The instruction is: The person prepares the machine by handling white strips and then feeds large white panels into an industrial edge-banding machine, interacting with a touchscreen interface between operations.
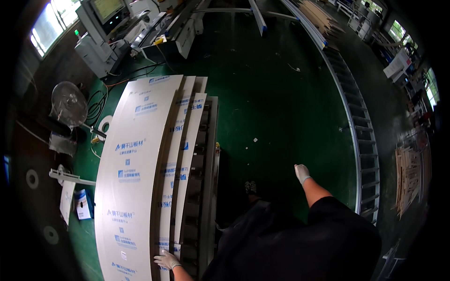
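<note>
Only the head view to go on, so here's how it's looking. A stack of long pale boards wrapped in white film with blue print (136,178) is lying flat on a grey metal roller rack (206,187), and two or three narrower strips (180,159) are sitting fanned out just right of the widest board, so I'd guess the sorting is partway along.

The left hand (166,259), in a white glove, is resting fingers spread on the near end of those strips, its grip open and flat, pinching nothing. The right hand (302,172), also gloved, is hanging over the green floor (281,103), well right of the rack, fingers loosely curled and holding nothing.
</note>
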### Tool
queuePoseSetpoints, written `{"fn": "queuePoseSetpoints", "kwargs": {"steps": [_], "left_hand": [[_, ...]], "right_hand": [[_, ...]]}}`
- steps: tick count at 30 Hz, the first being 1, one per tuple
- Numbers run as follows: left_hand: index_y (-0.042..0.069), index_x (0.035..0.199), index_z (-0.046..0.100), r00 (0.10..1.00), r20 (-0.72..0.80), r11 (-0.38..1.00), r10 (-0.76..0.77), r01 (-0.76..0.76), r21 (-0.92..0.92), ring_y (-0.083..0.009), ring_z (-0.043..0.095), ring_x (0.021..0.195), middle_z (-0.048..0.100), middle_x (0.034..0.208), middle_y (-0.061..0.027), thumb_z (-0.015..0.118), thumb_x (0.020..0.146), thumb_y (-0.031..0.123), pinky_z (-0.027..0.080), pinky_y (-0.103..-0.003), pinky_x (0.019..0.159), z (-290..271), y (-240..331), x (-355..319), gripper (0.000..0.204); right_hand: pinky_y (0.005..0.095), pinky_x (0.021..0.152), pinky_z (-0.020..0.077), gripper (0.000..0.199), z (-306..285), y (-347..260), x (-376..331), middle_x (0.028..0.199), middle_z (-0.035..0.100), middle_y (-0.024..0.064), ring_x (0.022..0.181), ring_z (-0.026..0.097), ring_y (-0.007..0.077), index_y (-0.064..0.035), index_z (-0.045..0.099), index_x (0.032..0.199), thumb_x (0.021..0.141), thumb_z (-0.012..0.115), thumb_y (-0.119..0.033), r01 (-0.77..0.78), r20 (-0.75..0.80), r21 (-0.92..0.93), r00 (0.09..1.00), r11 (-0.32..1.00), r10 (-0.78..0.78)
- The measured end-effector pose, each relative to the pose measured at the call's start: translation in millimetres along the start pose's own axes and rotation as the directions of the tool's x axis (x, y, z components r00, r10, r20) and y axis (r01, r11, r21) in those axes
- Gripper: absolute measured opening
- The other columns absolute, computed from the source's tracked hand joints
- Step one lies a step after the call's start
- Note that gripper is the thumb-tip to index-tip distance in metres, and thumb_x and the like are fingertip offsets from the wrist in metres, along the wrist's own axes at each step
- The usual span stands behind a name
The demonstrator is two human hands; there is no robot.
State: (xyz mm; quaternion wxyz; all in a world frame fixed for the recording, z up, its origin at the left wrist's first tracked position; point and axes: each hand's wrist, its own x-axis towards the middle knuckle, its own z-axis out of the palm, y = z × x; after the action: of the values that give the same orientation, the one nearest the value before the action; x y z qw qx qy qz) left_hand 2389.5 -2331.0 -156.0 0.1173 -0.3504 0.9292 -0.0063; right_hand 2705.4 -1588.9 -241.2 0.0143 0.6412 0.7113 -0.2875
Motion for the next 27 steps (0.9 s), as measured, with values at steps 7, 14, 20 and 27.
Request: {"fn": "queuePoseSetpoints", "kwargs": {"steps": [7,14,20,27], "left_hand": [[0.009,0.157,0.025,1.0,-0.021,0.998,0.015,-0.014,0.057,-0.0469,0.026,0.146,0.023,0.162,-0.0218,0.035,0.096,0.068,0.023,-0.056,0.118,-6.2,202.6,-52.4,0.086],[0.006,0.159,0.014,0.919,0.153,0.912,0.365,-0.386,0.142,-0.0467,0.009,0.151,0.008,0.165,-0.0246,0.033,0.093,0.074,0.011,-0.06,0.119,5.8,407.2,-91.0,0.096],[0.003,0.157,0.02,0.858,0.211,0.873,0.469,-0.414,-0.258,-0.0571,0.012,0.145,0.006,0.161,-0.0341,0.031,0.088,0.082,0.014,-0.073,0.11,-19.4,520.6,-136.4,0.106],[0.007,0.158,0.016,0.975,0.031,0.975,0.22,-0.219,-0.02,-0.0542,0.012,0.146,0.007,0.16,-0.0329,0.026,0.087,0.084,0.014,-0.077,0.107,8.5,638.5,-137.3,0.105]], "right_hand": [[0.0507,0.084,0.0505,0.054,0.7,-6.9,-12.2,0.092,0.069,0.0233,0.094,0.064,0.0443,-0.0009,0.068,0.077,0.101,0.043,-0.043,0.19,0.131,0.115,0.97,0.975,-0.204],[0.0481,0.09,0.0518,0.053,49.6,18.3,48.8,0.094,0.073,0.017,0.1,0.067,0.0371,-0.0038,0.073,0.083,0.106,0.035,-0.033,0.785,0.531,-0.155,0.578,0.6,-0.62],[0.0491,0.094,0.0495,0.053,9.4,-17.2,152.2,0.106,0.071,0.0198,0.104,0.065,0.0384,0.0017,0.072,0.096,0.104,0.036,-0.036,0.472,0.519,-0.224,0.798,0.852,-0.306],[0.0475,0.091,0.0507,0.045,-38.4,-164.9,276.9,0.101,0.071,0.0181,0.101,0.066,0.0367,-0.0025,0.069,0.099,0.103,0.039,-0.035,0.647,0.445,-0.075,0.703,0.759,-0.555]]}}
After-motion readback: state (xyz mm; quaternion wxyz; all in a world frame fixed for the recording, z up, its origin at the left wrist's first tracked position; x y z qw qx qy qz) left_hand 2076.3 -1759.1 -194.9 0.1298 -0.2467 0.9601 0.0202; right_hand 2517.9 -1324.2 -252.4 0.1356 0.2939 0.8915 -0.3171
